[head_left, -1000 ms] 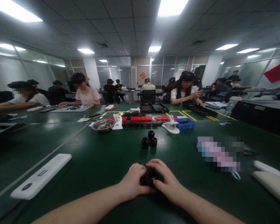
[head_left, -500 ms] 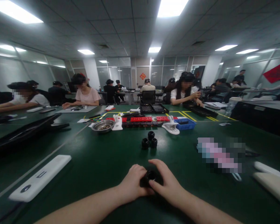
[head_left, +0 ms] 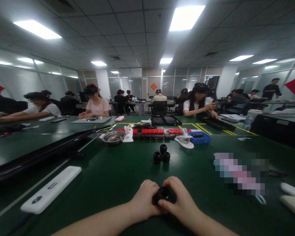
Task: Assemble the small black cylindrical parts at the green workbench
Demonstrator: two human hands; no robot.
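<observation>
Near the front of the green table, both my hands hold one black cable gland (head_left: pixel 164 192), its round opening facing up. My left hand (head_left: pixel 145 198) wraps it from the left, and its lower fingers are partly hidden. Around the right side of the same piece, my right hand (head_left: pixel 180 200) is closed, thumb in front and index finger behind. Beyond my hands, three similar black cable glands (head_left: pixel 157 157) stand in a tight cluster on the table (head_left: pixel 127 167).
A white power strip (head_left: pixel 51 190) lies to the left, beside a long black bar (head_left: pixel 39 150). Farther back are a metal bowl (head_left: pixel 108 141) of small parts, red strips (head_left: pixel 152 131), a white clamp (head_left: pixel 185 140) and a blue bin (head_left: pixel 199 140). Co-workers sit across the table.
My right hand's spread fingers have closed around the cable gland. The view has tilted up a little. At left, the long black bar has shifted and now reaches farther across the table.
</observation>
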